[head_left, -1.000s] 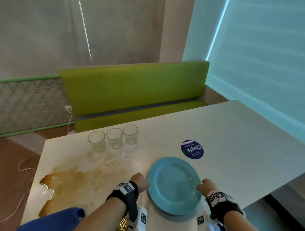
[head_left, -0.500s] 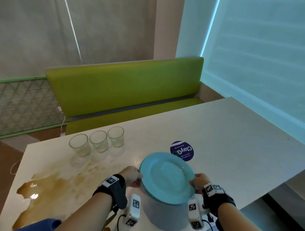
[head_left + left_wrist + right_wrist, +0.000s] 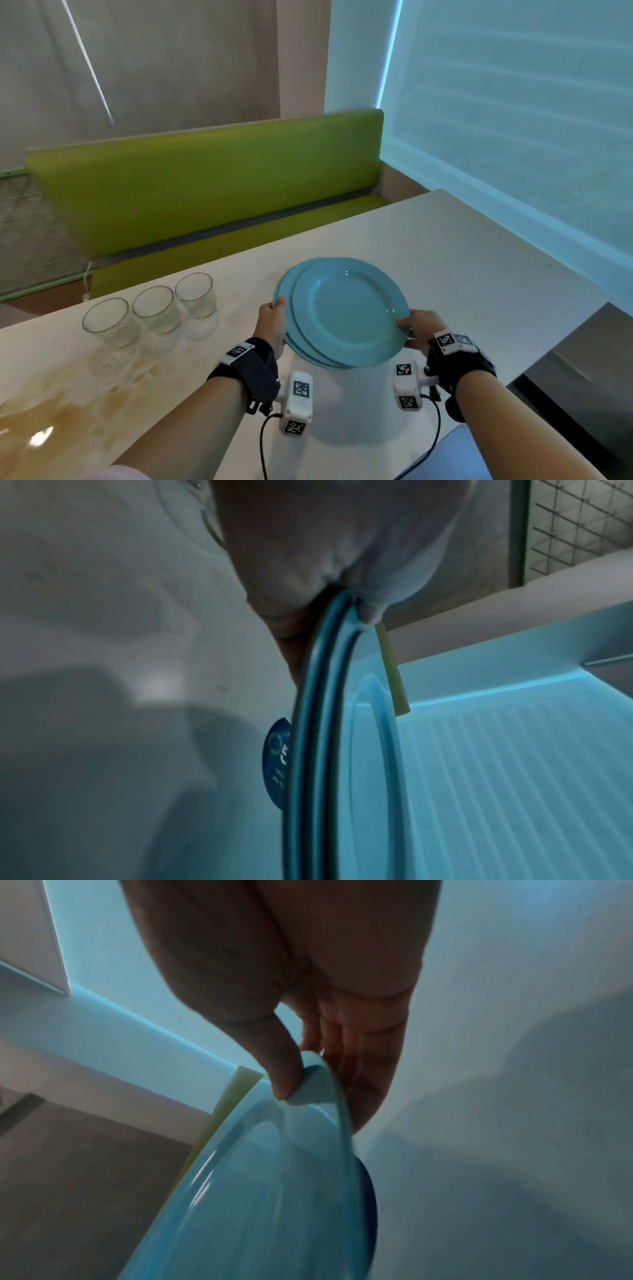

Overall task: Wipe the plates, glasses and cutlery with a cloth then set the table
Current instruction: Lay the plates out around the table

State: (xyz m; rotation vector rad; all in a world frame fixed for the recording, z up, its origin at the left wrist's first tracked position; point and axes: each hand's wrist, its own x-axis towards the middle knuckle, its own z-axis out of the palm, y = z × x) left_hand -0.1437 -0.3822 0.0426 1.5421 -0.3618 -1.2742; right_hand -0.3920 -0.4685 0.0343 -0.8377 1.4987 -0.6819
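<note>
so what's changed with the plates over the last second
Both hands, left hand and right hand, which already held the stack of blue plates by its rims, have lifted it off the table and carried it forward. The three glasses and the brown spill stayed put.

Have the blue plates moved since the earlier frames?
Yes. The blue plates, gripped by left hand and right hand, have risen off the table, now hiding its round sticker.

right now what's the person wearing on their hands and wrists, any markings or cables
Both forearms are bare. The left hand and right hand are gloveless; each wrist carries a black strap with a white square-coded tag on top, plus a white camera block bearing black-and-white coded markers. A black cable trails from each block.
</note>
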